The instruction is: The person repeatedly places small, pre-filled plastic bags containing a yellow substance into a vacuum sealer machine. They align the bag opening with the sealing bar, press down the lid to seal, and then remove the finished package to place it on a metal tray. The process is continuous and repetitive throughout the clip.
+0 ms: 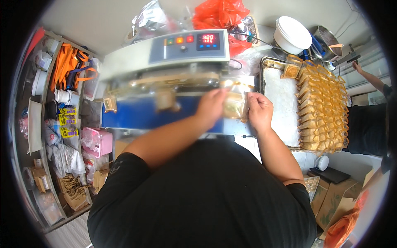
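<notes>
Between my two hands is a clear plastic pouch (235,104) with a gold tray inside, at the right end of a continuous band sealer (139,59). My right hand (260,111) pinches the pouch's right edge between thumb and fingers. Blurred by motion, my left hand (212,107) is at the pouch's left side; its fingertips are not clear. On the sealer's blue conveyor belt (133,116), another pouch (166,99) stands near the middle, blurred. One more pouch (110,103) is at the belt's left end. Lit digits and buttons show on the control panel (207,41).
Right of the sealer, a metal baking tray (282,124) carries rows of filled pouches (322,108). Behind it stand a white lidded bucket (293,34) and a steel pot (328,43). Packed shelves (51,124) line the left. Another person (367,128) stands at far right.
</notes>
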Demonstrator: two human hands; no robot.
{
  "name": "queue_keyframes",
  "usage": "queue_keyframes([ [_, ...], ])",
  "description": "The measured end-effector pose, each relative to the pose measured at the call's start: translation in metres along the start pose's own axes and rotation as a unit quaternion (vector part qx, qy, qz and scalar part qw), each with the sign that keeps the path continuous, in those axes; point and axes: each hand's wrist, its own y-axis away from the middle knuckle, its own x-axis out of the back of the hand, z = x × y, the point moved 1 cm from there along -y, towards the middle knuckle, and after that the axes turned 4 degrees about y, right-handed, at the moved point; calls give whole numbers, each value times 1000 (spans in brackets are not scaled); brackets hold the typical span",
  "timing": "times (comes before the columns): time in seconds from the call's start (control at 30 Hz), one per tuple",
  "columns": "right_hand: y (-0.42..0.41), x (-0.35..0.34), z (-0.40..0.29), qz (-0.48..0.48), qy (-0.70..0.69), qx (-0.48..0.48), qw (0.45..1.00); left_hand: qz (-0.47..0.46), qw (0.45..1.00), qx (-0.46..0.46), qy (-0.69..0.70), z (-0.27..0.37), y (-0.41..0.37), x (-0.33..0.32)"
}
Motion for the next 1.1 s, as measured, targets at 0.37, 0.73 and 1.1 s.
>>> queue_keyframes([
  [0.37, -25, -18, 13, 91, -12, 15, 996, 140, 985, 87, 43, 4, -19, -16],
  [0.73, -31, -53, 8, 83, 64, 33, 994, 145, 982, 91, 77, 13, -18, 22],
  [1.1, -21, -67, -3, 38, 115, 48, 992, 154, 986, 19, 52, 11, -17, 63],
])
